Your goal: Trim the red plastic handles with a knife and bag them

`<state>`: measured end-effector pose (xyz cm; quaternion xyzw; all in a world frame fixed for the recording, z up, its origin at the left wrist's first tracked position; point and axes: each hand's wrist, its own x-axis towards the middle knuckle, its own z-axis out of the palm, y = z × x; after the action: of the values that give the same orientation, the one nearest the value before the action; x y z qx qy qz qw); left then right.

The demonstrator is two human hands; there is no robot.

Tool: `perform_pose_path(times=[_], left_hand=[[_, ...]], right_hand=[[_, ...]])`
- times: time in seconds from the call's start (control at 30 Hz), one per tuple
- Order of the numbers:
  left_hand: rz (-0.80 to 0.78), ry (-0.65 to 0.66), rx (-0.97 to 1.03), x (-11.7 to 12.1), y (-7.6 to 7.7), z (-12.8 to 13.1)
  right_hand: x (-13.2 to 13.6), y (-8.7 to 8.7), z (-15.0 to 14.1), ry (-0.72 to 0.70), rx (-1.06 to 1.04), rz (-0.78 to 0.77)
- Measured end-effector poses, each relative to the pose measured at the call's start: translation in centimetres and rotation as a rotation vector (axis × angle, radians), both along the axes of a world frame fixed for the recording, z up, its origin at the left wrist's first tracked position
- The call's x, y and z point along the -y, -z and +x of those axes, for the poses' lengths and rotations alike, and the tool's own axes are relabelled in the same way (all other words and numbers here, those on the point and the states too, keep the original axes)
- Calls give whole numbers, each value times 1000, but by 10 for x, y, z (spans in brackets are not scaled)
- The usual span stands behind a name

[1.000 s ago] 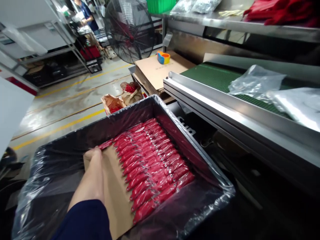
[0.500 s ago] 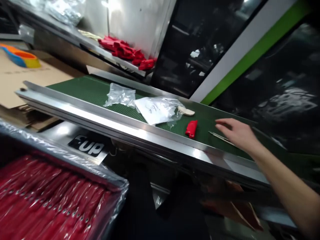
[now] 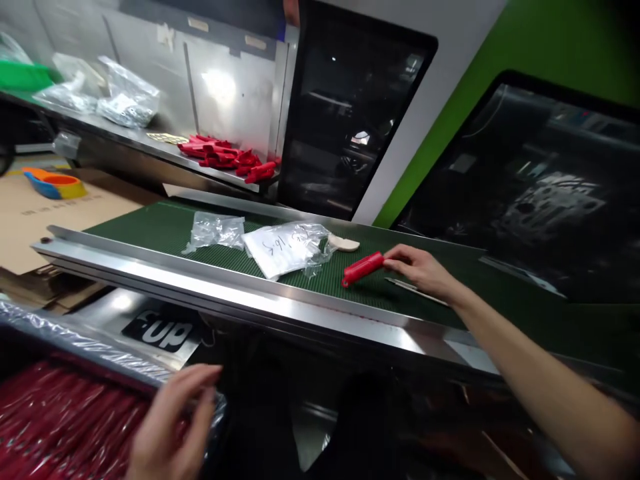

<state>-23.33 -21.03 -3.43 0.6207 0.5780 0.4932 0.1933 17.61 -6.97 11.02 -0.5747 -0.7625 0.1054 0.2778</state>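
Note:
My right hand (image 3: 417,270) pinches one end of a red plastic handle (image 3: 363,269) between thumb and fingers. The handle slants over the green conveyor belt (image 3: 135,230), its small holed tip pointing down-left. Beneath that hand, a thin pointed tool (image 3: 415,291) lies on the belt. My left hand (image 3: 173,427) is at the lower left, blurred, thumb and fingers apart with nothing seen between them. Close by it, a plastic-lined box (image 3: 150,373) holds rows of dark red pieces (image 3: 65,413) like handles, partly hidden by the hand.
On the belt lie a marked white bag (image 3: 285,248), a crumpled clear bag (image 3: 217,230) and a pale flat piece (image 3: 344,244). A metal rail (image 3: 250,303) edges the belt. Red parts (image 3: 225,157) pile on a back shelf; colourful scoops (image 3: 55,185) sit on cardboard (image 3: 25,230).
My right hand has moved left and taken up the red handle, lifting its near end. My left hand has come into view at the lower left. The camera view has tilted.

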Motion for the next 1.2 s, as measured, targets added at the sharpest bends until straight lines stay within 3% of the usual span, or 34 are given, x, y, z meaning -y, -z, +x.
perform_pose_path(times=[0.1, 0.2, 0.33, 0.6, 0.8, 1.03, 1.2], left_hand=[[-16, 258, 136, 5, -29, 66], [-207, 269, 474, 14, -59, 117], [-377, 249, 680, 31, -81, 140], [-473, 36, 636, 65, -84, 135], [-460, -4, 585, 76, -88, 135], [-218, 163, 438, 81, -87, 132], [-169, 236, 364, 85, -81, 129]], right_hand=[[69, 3, -15, 100, -182, 273], [136, 16, -40, 65, -289, 375], [186, 30, -61, -186, -394, 313], [208, 50, -54, -256, -385, 206], [221, 60, -50, -255, -307, 193], [230, 71, -52, -154, -390, 123], [237, 80, -60, -5, -490, 45]])
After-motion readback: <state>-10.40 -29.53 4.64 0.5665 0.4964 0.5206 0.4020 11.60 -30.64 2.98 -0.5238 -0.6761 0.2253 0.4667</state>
